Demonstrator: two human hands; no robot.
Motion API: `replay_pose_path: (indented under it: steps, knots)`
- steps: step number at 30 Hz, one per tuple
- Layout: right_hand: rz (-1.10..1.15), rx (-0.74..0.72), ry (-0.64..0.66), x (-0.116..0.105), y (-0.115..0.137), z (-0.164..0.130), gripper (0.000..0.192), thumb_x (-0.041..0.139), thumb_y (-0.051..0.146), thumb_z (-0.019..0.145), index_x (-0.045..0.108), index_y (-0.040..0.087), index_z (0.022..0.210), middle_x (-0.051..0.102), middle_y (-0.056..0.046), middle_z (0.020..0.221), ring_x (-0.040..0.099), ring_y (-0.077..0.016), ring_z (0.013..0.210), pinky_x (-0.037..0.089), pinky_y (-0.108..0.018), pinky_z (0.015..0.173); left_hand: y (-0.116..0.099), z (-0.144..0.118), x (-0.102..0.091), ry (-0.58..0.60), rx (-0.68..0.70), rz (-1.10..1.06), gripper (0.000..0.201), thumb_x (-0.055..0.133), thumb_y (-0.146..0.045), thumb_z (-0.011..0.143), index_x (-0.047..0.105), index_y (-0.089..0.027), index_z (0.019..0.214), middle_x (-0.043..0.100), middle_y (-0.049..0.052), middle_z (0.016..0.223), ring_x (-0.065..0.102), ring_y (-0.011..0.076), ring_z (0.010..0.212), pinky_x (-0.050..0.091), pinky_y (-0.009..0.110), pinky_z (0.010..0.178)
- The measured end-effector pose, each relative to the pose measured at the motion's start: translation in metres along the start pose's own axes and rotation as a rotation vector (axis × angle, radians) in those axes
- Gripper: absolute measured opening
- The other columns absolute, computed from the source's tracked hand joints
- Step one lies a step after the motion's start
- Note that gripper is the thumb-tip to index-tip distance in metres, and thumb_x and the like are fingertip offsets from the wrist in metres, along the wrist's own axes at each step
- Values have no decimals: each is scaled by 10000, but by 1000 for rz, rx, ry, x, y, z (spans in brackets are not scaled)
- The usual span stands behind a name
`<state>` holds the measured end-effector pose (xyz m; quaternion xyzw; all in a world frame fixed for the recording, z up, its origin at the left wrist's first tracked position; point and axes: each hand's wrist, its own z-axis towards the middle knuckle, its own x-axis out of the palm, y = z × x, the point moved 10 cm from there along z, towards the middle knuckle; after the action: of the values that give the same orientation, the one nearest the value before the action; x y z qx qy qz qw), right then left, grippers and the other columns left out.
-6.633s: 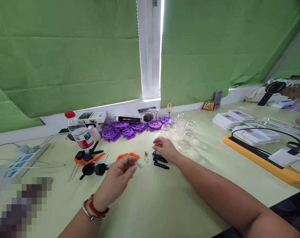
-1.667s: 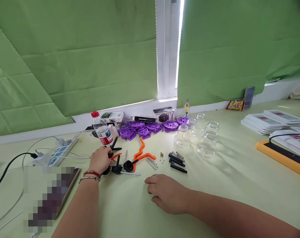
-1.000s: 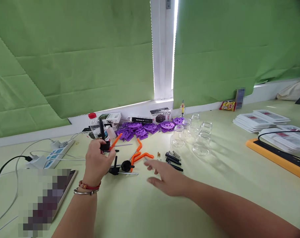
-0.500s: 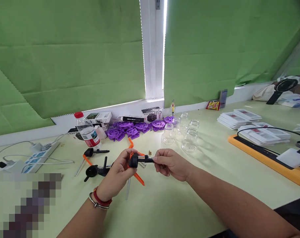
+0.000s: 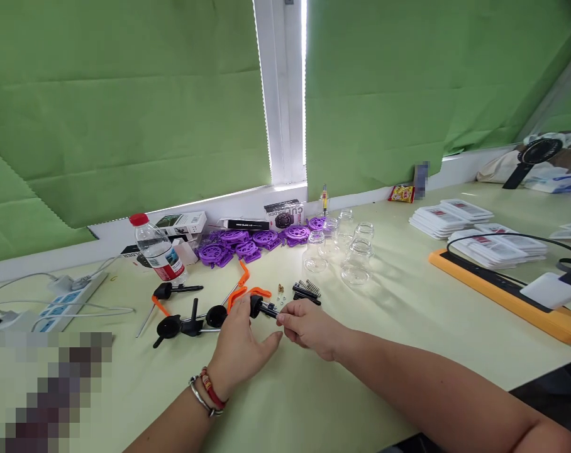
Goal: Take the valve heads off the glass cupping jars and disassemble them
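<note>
My right hand (image 5: 309, 324) pinches the thin end of a black stem with a rounded black head (image 5: 256, 306). My left hand (image 5: 243, 343) is beside that head, its thumb stretched out apart from the fingers; the fingertips lie partly behind the part, so contact is unclear. Orange angled pieces (image 5: 241, 292) with metal rods lie just beyond my left hand. Black round-headed parts (image 5: 169, 326) and a similar black stemmed part (image 5: 165, 290) with an orange joint rest to its left. Beyond my right hand are small springs (image 5: 311, 287), black strips (image 5: 305, 296) and tiny brass-coloured bits (image 5: 280, 288).
Purple plastic pieces (image 5: 236, 239) are heaped by the wall near small boxes (image 5: 182, 221) and a red-capped bottle (image 5: 160, 251). Clear jars (image 5: 356, 267) stand behind my right hand. Farther right are stacked white packets (image 5: 455, 217) and an orange-edged power strip (image 5: 502, 299); another power strip (image 5: 71, 302) lies left.
The black stemmed part has tilted and come slightly lower. My left thumb has moved off it and spread. The orange pieces now show beyond the hand, and the springs have come into sight.
</note>
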<state>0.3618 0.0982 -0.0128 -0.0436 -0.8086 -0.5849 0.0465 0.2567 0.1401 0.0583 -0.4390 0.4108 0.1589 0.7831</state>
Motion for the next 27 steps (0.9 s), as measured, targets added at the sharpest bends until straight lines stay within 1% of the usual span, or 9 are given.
replay_pose_path:
  steps: [2,4,7,10,13,16,20,23,27]
  knots:
    - [7,17,-22,0,-5,1,165,581,253,781,506,158,670,432,72,451,345,-45,399,266,-191,447,-1,-2,8,14,24,14,624,744,-412,566,551,-252,1137,608,97,1091,545,331,1069,453,471,884]
    - [-1,14,-6,3,-7,2,163,565,229,788,500,159,655,419,75,428,360,-51,387,278,-195,451,1,-3,16,26,32,38,725,772,-423,524,516,-250,1179,587,108,1151,517,351,1125,430,493,921]
    - [-27,17,39,9,-9,4,183,521,216,807,461,178,638,398,82,377,316,-58,320,242,-211,405,9,-3,24,28,-9,77,888,792,-435,460,436,-227,1247,540,139,1239,472,369,1189,406,498,955]
    - [-47,49,17,8,-15,6,191,512,229,812,427,193,645,429,76,410,297,-60,311,218,-216,384,14,-3,31,48,-78,131,986,777,-472,436,368,-192,1288,487,177,1302,417,382,1241,393,499,968]
    - [-118,49,-1,6,-15,6,211,559,255,788,438,182,631,470,55,499,344,-59,393,238,-204,415,13,-4,35,54,-108,171,983,754,-502,443,364,-187,1288,470,192,1312,405,396,1244,396,502,955]
    - [-189,27,15,8,-12,6,252,600,276,757,433,173,598,433,54,517,334,-60,458,232,-200,446,11,-6,35,34,-109,179,944,739,-492,467,370,-194,1283,463,199,1314,413,402,1234,393,498,950]
    - [-212,11,-4,5,-14,10,267,586,305,761,416,180,598,397,58,509,298,-67,469,216,-212,458,12,-7,36,18,-105,187,912,713,-477,504,361,-181,1291,461,202,1313,404,387,1245,376,486,973]
    - [-254,11,-21,3,-18,13,250,567,330,773,432,186,619,382,58,505,296,-76,468,212,-220,455,11,-6,39,51,-97,210,907,693,-480,530,357,-148,1303,443,210,1338,398,378,1249,359,477,994]
    - [-312,12,-32,3,-14,10,246,559,330,778,432,186,625,367,58,516,316,-80,477,222,-218,455,10,-5,36,44,-122,255,890,680,-477,541,360,-159,1309,460,170,1341,433,352,1217,397,461,954]
